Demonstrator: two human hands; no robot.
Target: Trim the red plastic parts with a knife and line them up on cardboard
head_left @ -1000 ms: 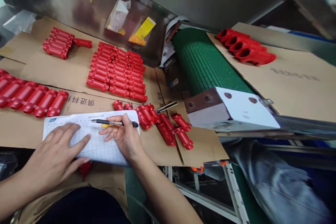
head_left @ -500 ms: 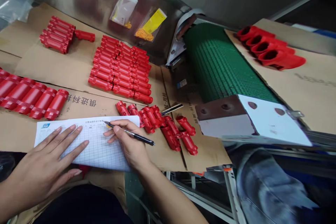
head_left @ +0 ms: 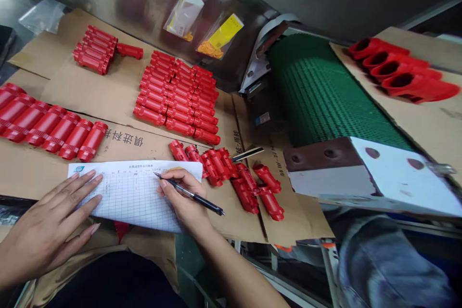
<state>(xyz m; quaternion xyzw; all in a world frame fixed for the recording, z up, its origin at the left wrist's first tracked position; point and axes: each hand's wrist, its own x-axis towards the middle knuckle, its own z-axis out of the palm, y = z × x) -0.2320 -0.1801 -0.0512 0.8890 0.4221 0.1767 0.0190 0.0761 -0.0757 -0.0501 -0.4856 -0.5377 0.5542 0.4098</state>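
Note:
A printed form with a grid lies on the cardboard near the front edge. My left hand rests flat on its left side, fingers stretched out. In my right hand is a black pen, pinched between thumb and fingers, its tip at the form's upper right part. Handwritten marks show in some cells. Just beyond the right hand, several small red plastic tubes lie in a loose cluster. A row of larger red tubes lies beyond the left hand.
Stacked red tubes sit on the cardboard further back, with a smaller stack to their left. A green conveyor belt with a metal end stands at right. Beyond it lie red hollow parts. Plastic bags hang on the metal wall.
The view has shifted, so the scene sits further right. The pen tip has moved slightly right along the form's top rows. My left hand has slid a little toward the form's left edge.

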